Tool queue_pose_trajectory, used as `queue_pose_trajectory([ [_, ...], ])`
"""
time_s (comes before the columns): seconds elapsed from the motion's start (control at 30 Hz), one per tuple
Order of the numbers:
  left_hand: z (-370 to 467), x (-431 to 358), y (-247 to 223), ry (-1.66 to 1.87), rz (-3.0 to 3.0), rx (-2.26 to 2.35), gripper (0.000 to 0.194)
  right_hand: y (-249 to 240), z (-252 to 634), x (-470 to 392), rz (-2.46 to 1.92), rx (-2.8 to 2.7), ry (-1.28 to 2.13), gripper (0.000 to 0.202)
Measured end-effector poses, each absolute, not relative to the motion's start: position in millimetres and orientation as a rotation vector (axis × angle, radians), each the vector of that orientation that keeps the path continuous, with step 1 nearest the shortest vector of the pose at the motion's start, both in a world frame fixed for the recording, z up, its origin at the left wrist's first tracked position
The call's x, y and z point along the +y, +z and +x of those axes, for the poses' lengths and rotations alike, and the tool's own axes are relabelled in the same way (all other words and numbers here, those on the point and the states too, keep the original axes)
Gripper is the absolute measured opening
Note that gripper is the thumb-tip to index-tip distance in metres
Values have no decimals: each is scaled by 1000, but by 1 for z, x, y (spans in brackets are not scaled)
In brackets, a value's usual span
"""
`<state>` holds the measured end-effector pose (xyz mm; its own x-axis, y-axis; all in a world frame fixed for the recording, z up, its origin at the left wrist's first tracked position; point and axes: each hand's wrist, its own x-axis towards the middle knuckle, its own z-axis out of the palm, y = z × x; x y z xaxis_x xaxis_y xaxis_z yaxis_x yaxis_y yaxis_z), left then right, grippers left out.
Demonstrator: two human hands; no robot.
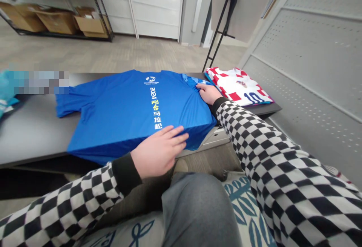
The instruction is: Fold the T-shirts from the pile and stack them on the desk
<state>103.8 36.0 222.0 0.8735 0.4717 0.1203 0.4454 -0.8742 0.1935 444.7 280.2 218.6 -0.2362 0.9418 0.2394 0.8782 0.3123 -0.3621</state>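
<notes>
A blue T-shirt (121, 107) lies spread on the dark table, front up, its collar at the far edge. White and yellow lettering runs down its middle, and the lower hem hangs over the near edge. My left hand (160, 151) is over that near part, palm down with fingers stretched out. At the shirt's right sleeve, my right hand (209, 94) has its fingers bent together on the fabric; the fingertips are partly hidden. The patterned sleeve cloth (194, 80) is bunched beside it.
A folded red-and-white checked jersey (237, 85) tops a small stack at the right. Light-blue cloth (7, 88) lies at the far left of the table (34, 137). A grey perforated panel (313, 66) stands at right; shelves with cardboard boxes (60, 20) stand behind.
</notes>
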Motion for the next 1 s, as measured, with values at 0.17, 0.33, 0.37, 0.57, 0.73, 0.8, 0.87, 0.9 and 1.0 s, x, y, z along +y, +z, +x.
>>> queue_pose_trajectory([
  [0.17,96,27,250,274,2783,489,46,213,452,283,-1598,-2191,170,56],
  [0.33,43,104,283,405,2710,1320,57,197,462,296,-1609,-2162,125,55],
  [0.37,24,120,284,361,2647,1513,63,196,462,296,-1611,-2161,123,55],
  [0.57,-69,179,249,-33,2277,2006,82,204,456,287,-1593,-2176,120,55],
  [0.73,-81,175,240,-93,2277,2059,88,207,453,285,-1612,-2167,150,54],
  [0.8,-78,170,241,-117,2283,2094,90,208,452,284,-1608,-2165,163,55],
  [0.87,-74,168,243,-141,2284,2120,91,208,451,283,-1608,-2166,162,55],
  [0.9,-72,168,244,-155,2284,2129,92,208,451,283,-1611,-2166,157,55],
  [1.0,-63,178,252,-233,2276,2155,92,208,450,283,-1623,-2163,146,54],
])
